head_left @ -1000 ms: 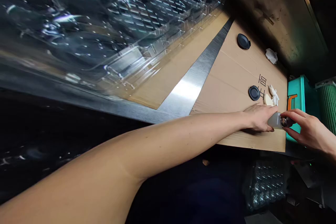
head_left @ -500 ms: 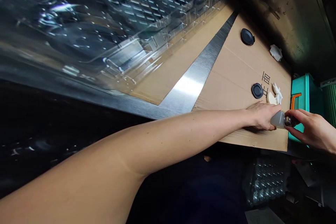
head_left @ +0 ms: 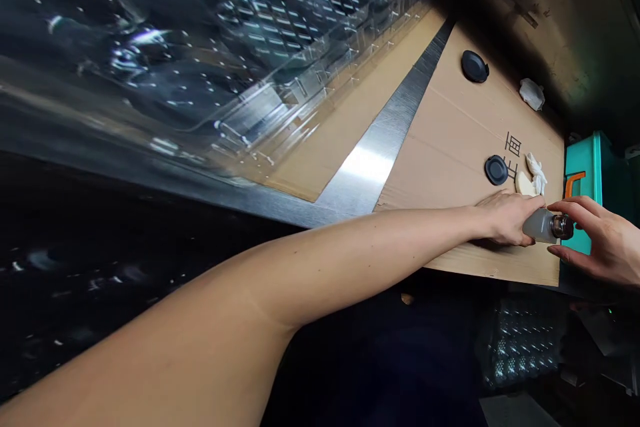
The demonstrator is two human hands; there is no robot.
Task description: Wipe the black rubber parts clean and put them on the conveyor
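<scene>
My left hand (head_left: 507, 219) lies on the cardboard sheet (head_left: 460, 140), shut around a frosted plastic bottle (head_left: 539, 225) with a dark metal-looking cap (head_left: 562, 227). My right hand (head_left: 600, 240) comes in from the right edge, its thumb and fingers spread above and below the cap with small gaps. Beyond my left hand lie a round black rubber cap (head_left: 496, 170), a cream-coloured piece (head_left: 523, 183) and crumpled white tissue (head_left: 537, 173). Farther along the cardboard are another black cap (head_left: 475, 67) and a small white crumpled object (head_left: 531, 94).
A large transparent blister tray (head_left: 250, 60) rests on a tan board at the left, beside a brushed metal strip (head_left: 375, 153). A teal box with an orange handle (head_left: 580, 180) stands past the cardboard's right edge. Below that edge is a transparent moulded tray (head_left: 520, 340).
My right hand has drawn slightly right, its fingers loosening from the cap. The whole view has shifted a little to the right. My left hand still grips the bottle.
</scene>
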